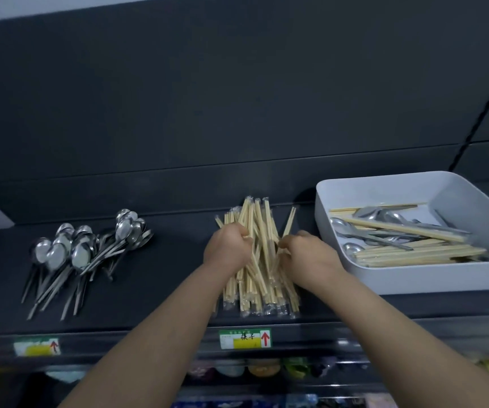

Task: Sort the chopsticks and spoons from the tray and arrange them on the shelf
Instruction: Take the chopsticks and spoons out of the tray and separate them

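We saw a dark panelled wall (207, 98) filling the background, with a pale strip (31, 7) above it at the top left. Low in the middle was a green and yellow label (245, 338) bearing a red arrow, and a blurred second label (37, 346) sat further left. Beneath them stood blurred colourful goods (263, 367).

The chopsticks (262, 231) are pale tan, spoons (81, 254) silver, tray (414, 278) white, shelf (163, 290) black, label (246, 338) green with perhaps a yellow patch.
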`<act>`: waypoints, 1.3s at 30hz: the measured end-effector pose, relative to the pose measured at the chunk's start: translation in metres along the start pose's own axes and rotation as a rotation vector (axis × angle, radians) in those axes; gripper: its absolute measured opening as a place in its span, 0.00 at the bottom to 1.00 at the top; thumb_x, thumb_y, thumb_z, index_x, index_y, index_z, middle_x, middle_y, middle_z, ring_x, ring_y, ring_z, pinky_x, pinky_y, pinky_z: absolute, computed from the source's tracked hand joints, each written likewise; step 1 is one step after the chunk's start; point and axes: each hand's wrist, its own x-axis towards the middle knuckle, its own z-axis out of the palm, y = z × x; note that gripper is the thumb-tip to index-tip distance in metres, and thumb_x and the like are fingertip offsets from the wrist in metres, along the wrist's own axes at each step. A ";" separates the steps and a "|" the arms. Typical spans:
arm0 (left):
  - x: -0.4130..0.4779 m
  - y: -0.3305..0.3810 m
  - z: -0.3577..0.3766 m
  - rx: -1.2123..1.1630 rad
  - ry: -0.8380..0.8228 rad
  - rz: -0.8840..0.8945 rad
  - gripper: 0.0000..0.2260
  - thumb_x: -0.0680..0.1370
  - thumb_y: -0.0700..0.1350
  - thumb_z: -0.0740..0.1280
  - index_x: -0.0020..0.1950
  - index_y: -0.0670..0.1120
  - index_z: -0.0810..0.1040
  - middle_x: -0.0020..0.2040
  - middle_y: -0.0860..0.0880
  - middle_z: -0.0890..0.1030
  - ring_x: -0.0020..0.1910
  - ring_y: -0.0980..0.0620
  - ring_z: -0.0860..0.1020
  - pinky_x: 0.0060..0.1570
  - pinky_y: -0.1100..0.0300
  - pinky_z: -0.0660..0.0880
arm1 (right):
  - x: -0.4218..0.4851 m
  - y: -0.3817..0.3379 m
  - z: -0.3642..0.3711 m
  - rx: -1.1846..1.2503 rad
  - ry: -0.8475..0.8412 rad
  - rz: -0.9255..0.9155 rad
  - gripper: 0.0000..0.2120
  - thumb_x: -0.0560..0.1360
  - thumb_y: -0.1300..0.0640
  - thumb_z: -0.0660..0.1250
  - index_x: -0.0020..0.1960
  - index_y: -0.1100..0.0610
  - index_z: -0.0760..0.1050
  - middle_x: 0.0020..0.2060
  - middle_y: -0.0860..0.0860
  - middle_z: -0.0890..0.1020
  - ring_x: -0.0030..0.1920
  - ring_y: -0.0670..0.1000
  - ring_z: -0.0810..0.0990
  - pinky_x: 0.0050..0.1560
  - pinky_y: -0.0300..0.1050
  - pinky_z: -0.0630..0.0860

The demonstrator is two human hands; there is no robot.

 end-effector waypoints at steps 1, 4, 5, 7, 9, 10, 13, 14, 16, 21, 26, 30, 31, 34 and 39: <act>0.001 0.005 0.001 -0.017 0.006 0.026 0.09 0.79 0.46 0.63 0.58 0.51 0.80 0.57 0.50 0.81 0.53 0.49 0.79 0.52 0.55 0.78 | -0.002 0.002 -0.005 -0.019 0.027 -0.030 0.14 0.78 0.54 0.58 0.60 0.52 0.76 0.55 0.53 0.75 0.55 0.56 0.76 0.48 0.48 0.76; 0.001 0.027 0.008 -0.069 0.028 0.112 0.07 0.79 0.45 0.64 0.53 0.53 0.81 0.54 0.53 0.82 0.51 0.51 0.80 0.51 0.57 0.78 | -0.008 0.013 -0.021 -0.080 0.151 -0.071 0.12 0.77 0.55 0.59 0.57 0.48 0.78 0.51 0.51 0.77 0.55 0.55 0.76 0.43 0.45 0.71; 0.002 0.037 0.012 -0.086 0.029 0.151 0.07 0.78 0.45 0.65 0.53 0.53 0.81 0.53 0.53 0.83 0.51 0.51 0.80 0.53 0.56 0.78 | -0.010 0.020 -0.027 -0.114 0.200 -0.076 0.12 0.76 0.56 0.59 0.56 0.48 0.78 0.50 0.50 0.78 0.55 0.55 0.76 0.43 0.45 0.70; 0.001 0.061 0.020 -0.119 0.030 0.226 0.07 0.78 0.44 0.66 0.52 0.52 0.82 0.51 0.53 0.83 0.51 0.51 0.81 0.53 0.55 0.78 | -0.012 0.039 -0.038 -0.161 0.277 -0.074 0.14 0.76 0.57 0.60 0.57 0.47 0.79 0.50 0.50 0.80 0.55 0.55 0.76 0.44 0.46 0.70; 0.000 0.088 0.031 -0.152 0.031 0.302 0.07 0.77 0.43 0.66 0.51 0.51 0.82 0.49 0.53 0.84 0.49 0.51 0.81 0.52 0.55 0.78 | -0.014 0.063 -0.050 -0.149 0.310 -0.042 0.15 0.77 0.58 0.60 0.58 0.45 0.79 0.51 0.49 0.81 0.56 0.54 0.76 0.44 0.45 0.69; -0.001 0.102 0.037 -0.160 0.029 0.335 0.07 0.77 0.42 0.66 0.51 0.51 0.82 0.48 0.54 0.84 0.48 0.52 0.81 0.52 0.55 0.78 | -0.015 0.077 -0.055 -0.139 0.314 -0.012 0.15 0.77 0.58 0.60 0.58 0.45 0.79 0.52 0.48 0.81 0.56 0.54 0.76 0.44 0.45 0.69; -0.003 0.140 0.059 -0.137 -0.036 0.404 0.07 0.77 0.42 0.66 0.50 0.51 0.82 0.48 0.56 0.83 0.49 0.53 0.81 0.52 0.56 0.78 | -0.021 0.123 -0.073 -0.131 0.313 0.104 0.14 0.76 0.58 0.61 0.56 0.44 0.78 0.53 0.46 0.80 0.57 0.52 0.76 0.46 0.44 0.70; -0.003 0.151 0.068 -0.114 -0.074 0.420 0.07 0.77 0.42 0.66 0.50 0.52 0.82 0.47 0.56 0.82 0.49 0.53 0.80 0.52 0.56 0.78 | -0.024 0.139 -0.077 -0.138 0.313 0.141 0.15 0.76 0.58 0.61 0.57 0.44 0.78 0.53 0.46 0.80 0.57 0.52 0.76 0.47 0.45 0.71; -0.003 0.171 0.089 -0.071 -0.153 0.440 0.07 0.77 0.43 0.66 0.50 0.52 0.82 0.47 0.56 0.82 0.50 0.53 0.80 0.53 0.55 0.78 | -0.029 0.172 -0.085 -0.159 0.294 0.218 0.16 0.76 0.59 0.60 0.58 0.43 0.78 0.54 0.47 0.80 0.57 0.53 0.76 0.46 0.45 0.71; 0.004 0.210 0.140 0.123 -0.197 0.457 0.10 0.79 0.44 0.63 0.57 0.52 0.80 0.56 0.51 0.81 0.57 0.48 0.77 0.54 0.56 0.75 | -0.037 0.243 -0.094 -0.140 0.233 0.327 0.17 0.77 0.59 0.59 0.59 0.43 0.77 0.54 0.46 0.80 0.55 0.51 0.77 0.41 0.42 0.67; 0.016 0.232 0.168 0.516 -0.153 0.500 0.14 0.77 0.38 0.62 0.58 0.52 0.79 0.55 0.48 0.80 0.59 0.46 0.73 0.53 0.54 0.73 | -0.036 0.273 -0.098 -0.057 0.247 0.284 0.15 0.77 0.57 0.59 0.59 0.44 0.78 0.54 0.45 0.81 0.55 0.50 0.77 0.44 0.43 0.71; 0.021 0.242 0.167 0.713 -0.116 0.472 0.13 0.78 0.40 0.62 0.60 0.50 0.79 0.57 0.46 0.77 0.55 0.46 0.75 0.56 0.55 0.74 | -0.025 0.287 -0.105 -0.060 0.246 0.229 0.16 0.77 0.58 0.59 0.59 0.44 0.78 0.53 0.45 0.81 0.56 0.50 0.76 0.44 0.43 0.71; 0.021 0.242 0.166 0.752 -0.115 0.491 0.13 0.79 0.40 0.62 0.61 0.50 0.78 0.57 0.46 0.77 0.55 0.45 0.75 0.57 0.54 0.74 | -0.022 0.289 -0.107 -0.059 0.258 0.218 0.16 0.77 0.58 0.59 0.59 0.44 0.78 0.53 0.45 0.80 0.56 0.50 0.76 0.43 0.43 0.71; 0.023 0.241 0.167 0.847 -0.105 0.535 0.11 0.80 0.41 0.62 0.60 0.50 0.78 0.55 0.46 0.78 0.54 0.46 0.74 0.52 0.54 0.73 | -0.013 0.292 -0.108 -0.037 0.292 0.164 0.16 0.78 0.58 0.58 0.59 0.44 0.77 0.54 0.44 0.81 0.56 0.49 0.77 0.44 0.42 0.72; 0.030 0.231 0.165 0.756 -0.135 0.426 0.10 0.78 0.43 0.61 0.56 0.51 0.79 0.54 0.48 0.80 0.56 0.46 0.75 0.46 0.57 0.68 | -0.003 0.292 -0.102 0.016 0.301 0.126 0.15 0.78 0.57 0.58 0.59 0.44 0.77 0.54 0.44 0.81 0.56 0.50 0.77 0.46 0.44 0.73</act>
